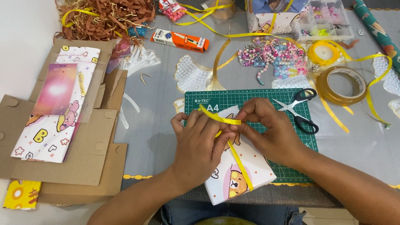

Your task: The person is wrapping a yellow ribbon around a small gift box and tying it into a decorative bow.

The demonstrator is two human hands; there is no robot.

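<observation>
A small box wrapped in white cartoon-print paper (241, 173) lies on a green cutting mat (287, 166) at the table's near edge. A yellow ribbon (239, 164) runs lengthwise over the box. My left hand (200, 148) rests on top of the box and pinches the ribbon near its middle. My right hand (268, 127) meets it from the right and pinches a loop of the same ribbon (221, 118), which sticks out to the upper left. Fingers of both hands are closed on the ribbon.
Black-handled scissors (302, 110) lie on the mat's right part. A clear tape roll (341, 85), a yellow ribbon spool (324, 52), loose beads (271, 56) and an orange tube (179, 40) lie behind. Flat cardboard (89, 166) and printed wrapping paper (54, 129) sit at left.
</observation>
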